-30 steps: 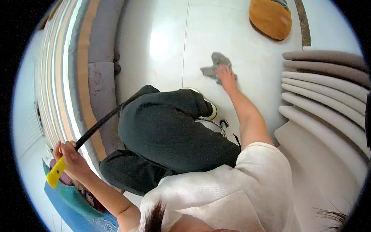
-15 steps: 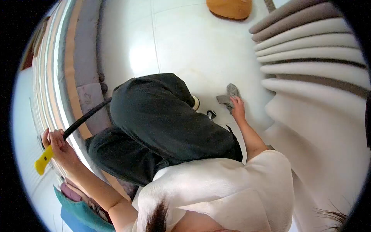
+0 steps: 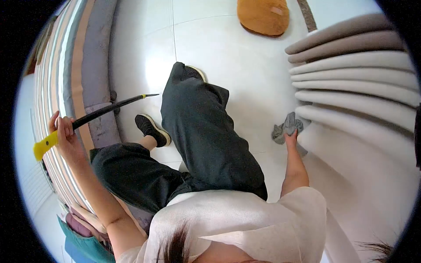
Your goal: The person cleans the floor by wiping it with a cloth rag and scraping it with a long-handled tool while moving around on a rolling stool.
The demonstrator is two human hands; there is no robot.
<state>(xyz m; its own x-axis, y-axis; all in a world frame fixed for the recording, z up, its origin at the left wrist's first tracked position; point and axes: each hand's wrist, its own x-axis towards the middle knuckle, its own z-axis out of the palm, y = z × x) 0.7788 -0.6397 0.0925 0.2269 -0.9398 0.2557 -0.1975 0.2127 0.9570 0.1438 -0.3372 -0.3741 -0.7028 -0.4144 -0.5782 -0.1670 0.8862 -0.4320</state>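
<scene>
My left hand (image 3: pixel 66 132) is wrapped around a long black stick with a yellow handle (image 3: pixel 103 110). The stick runs to the right over the floor and narrows past a yellow ring to a thin dark tip by my trouser leg. On the other side, my right hand (image 3: pixel 291 135) grips a crumpled grey cloth (image 3: pixel 279 134), which bulges out around the fingers. The cloth is close to the pale curtain folds; whether it touches the floor, I cannot tell.
A bed with a striped cover (image 3: pixel 66 87) and grey side (image 3: pixel 96 57) lines the left. Grey-white curtain folds (image 3: pixel 351 85) hang on the right. A brown cushion-like thing (image 3: pixel 263 17) lies on the tiled floor (image 3: pixel 206 44) ahead. My black shoe (image 3: pixel 151 130) stands near the bed.
My right hand has gathered up the grey cloth and moved right, nearer the curtain. My legs have shifted, showing a shoe. The stick's far end, hidden before, now shows.
</scene>
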